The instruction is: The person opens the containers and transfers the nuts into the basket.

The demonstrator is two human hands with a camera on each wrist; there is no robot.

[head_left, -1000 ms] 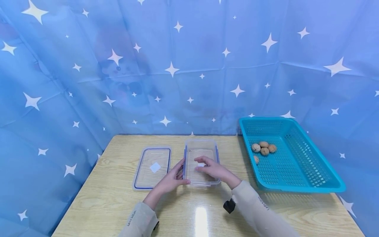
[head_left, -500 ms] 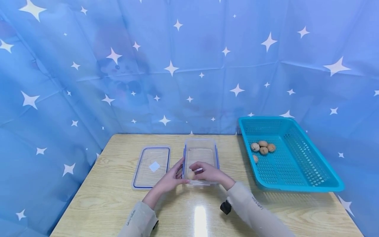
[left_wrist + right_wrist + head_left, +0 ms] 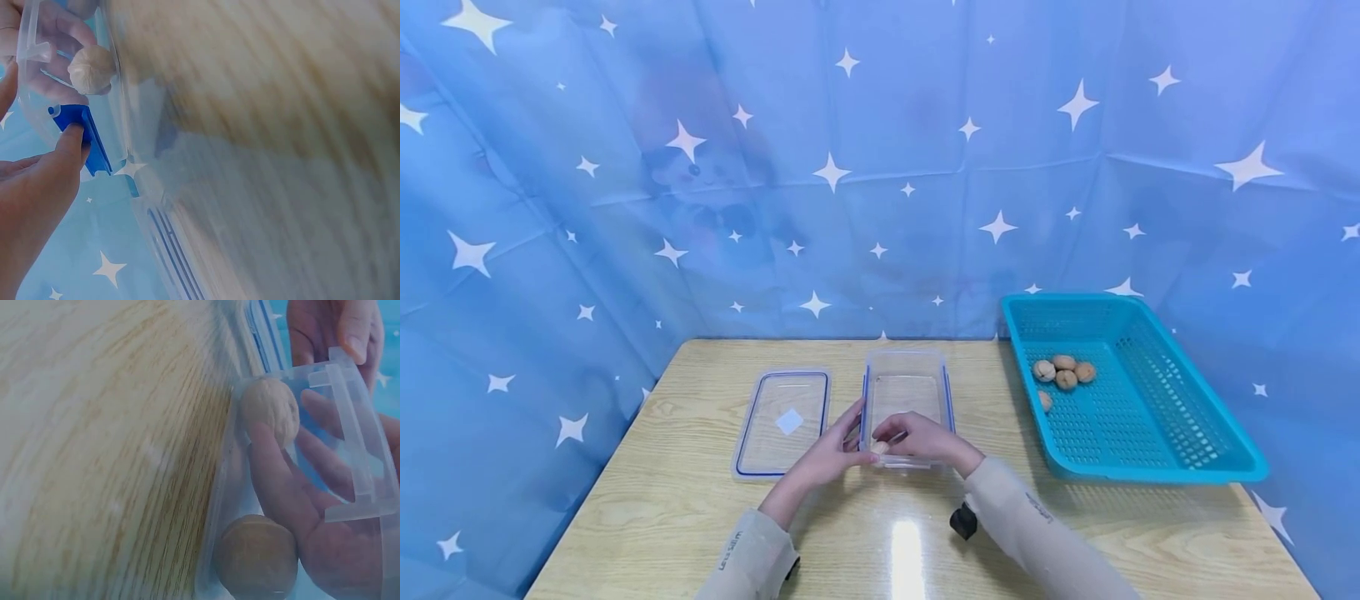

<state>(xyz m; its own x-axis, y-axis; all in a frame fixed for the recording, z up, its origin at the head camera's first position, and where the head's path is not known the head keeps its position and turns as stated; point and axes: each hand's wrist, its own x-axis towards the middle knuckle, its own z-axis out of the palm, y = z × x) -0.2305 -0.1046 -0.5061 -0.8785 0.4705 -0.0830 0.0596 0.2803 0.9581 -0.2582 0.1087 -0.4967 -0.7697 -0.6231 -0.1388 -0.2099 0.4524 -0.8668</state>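
Note:
A clear plastic food container (image 3: pixel 908 385) with blue side latches stands uncovered on the table. My left hand (image 3: pixel 826 457) grips its near left corner, the thumb on a blue latch (image 3: pixel 84 137) in the left wrist view. Inside the container, my right hand (image 3: pixel 921 437) holds a walnut (image 3: pixel 272 406) at that same corner, thumb against the shell and fingers curled behind it. A second walnut (image 3: pixel 257 556) lies in the container beside the right hand; in the head view that hand hides it.
Left of the container, its clear lid (image 3: pixel 788 392) with a blue seal lies flat on the wooden table (image 3: pixel 655 500). To the right stands a turquoise perforated basket (image 3: pixel 1142 417) with several walnuts (image 3: pixel 1065 380) at its left side. A starry blue curtain (image 3: pixel 880 167) hangs behind.
Inside the container, the right hand has moved left and nearer, its fingers curling in. A walnut has come into view at the near left corner. The left hand keeps its grip.

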